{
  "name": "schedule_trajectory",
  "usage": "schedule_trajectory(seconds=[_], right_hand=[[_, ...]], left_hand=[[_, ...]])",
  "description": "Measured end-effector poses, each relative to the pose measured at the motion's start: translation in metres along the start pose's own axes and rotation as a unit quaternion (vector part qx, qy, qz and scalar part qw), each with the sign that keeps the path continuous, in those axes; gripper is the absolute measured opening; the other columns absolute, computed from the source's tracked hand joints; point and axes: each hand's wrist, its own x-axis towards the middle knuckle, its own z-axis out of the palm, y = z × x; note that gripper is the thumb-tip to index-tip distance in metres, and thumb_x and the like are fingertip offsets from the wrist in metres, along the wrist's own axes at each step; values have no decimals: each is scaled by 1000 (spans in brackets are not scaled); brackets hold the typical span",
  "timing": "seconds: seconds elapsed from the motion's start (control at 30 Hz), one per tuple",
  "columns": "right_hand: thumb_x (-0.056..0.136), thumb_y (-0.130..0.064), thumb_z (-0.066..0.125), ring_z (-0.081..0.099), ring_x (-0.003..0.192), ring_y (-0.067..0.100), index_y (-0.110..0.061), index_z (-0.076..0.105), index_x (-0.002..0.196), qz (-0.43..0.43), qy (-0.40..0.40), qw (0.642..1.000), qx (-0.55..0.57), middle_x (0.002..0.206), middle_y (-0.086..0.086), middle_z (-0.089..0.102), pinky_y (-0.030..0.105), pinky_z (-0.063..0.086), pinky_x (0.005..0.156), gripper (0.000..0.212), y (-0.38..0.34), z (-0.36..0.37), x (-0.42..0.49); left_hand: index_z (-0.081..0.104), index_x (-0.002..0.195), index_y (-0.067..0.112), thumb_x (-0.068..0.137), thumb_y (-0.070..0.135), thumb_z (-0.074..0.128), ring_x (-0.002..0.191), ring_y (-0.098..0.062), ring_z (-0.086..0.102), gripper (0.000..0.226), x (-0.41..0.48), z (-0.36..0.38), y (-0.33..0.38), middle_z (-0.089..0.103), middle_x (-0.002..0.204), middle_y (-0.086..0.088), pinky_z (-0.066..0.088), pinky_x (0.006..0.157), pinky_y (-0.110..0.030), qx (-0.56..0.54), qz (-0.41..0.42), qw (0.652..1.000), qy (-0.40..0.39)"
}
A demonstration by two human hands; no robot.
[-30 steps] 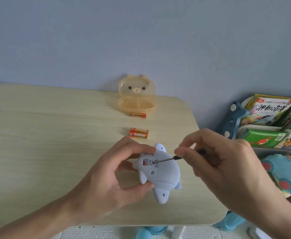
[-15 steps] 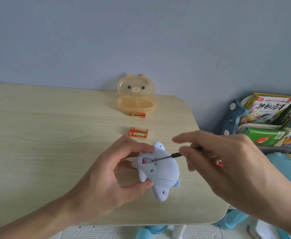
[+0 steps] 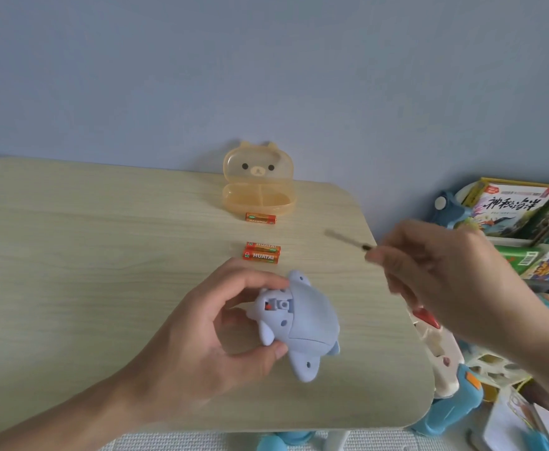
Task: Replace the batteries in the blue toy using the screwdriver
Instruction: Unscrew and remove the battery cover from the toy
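Observation:
My left hand [image 3: 201, 336] grips the blue toy [image 3: 302, 323] belly up just above the table. A small open compartment on the toy's underside shows a bit of red inside. My right hand [image 3: 445, 275] holds the thin screwdriver [image 3: 348, 239], blurred, with its tip pointing left over the table, well clear of the toy. Two orange batteries [image 3: 261, 252] lie side by side just beyond the toy. A third battery [image 3: 260, 218] lies in front of the orange bear-shaped case [image 3: 258, 190], which stands open.
The light wooden table [image 3: 104, 255] ends at a rounded right edge. Beyond it to the right stand a shelf with picture books [image 3: 510, 206] and several plastic toys [image 3: 442, 369] on the floor.
My right hand has pulled the screwdriver out of the toy's compartment and lifted it up and to the right. The left hand still holds the toy in the same place.

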Motion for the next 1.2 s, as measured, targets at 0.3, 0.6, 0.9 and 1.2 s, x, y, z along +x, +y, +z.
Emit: schedule_trajectory(seconds=[0.3,0.6,0.9,1.2], right_hand=[[89,-38,80,67,81,15,-26,84,85,70,18,993,-96,87,-9,75,39,56,80,13,68,58,30],[89,-29,82,66,90,11,-25,86,98,68,22,996,-62,101,-8,76,33,54,89,11,76,64,27],[99,-31,65,66,116,11,-22,72,130,-147,-56,985,-72,130,-6,68,23,51,100,33,15,25,10],[102,-50,60,53,128,11,-39,53,146,-248,-217,938,-103,151,-6,42,32,54,97,46,-24,26,-3]], left_hand=[[69,127,18,78,17,86,114,-30,69,52,1,0,-3,65,115,3,56,94,-26,-11,-6,1000,3],[69,127,17,78,13,87,113,-31,70,52,2,0,-3,65,114,3,57,92,-25,-21,-12,1000,2],[69,127,21,79,10,87,117,-31,68,53,2,-2,-4,66,116,5,57,97,-33,-32,-31,999,-6],[68,128,24,80,6,86,122,-30,70,54,2,-5,-3,71,119,4,59,100,-41,-19,-50,998,-18]])
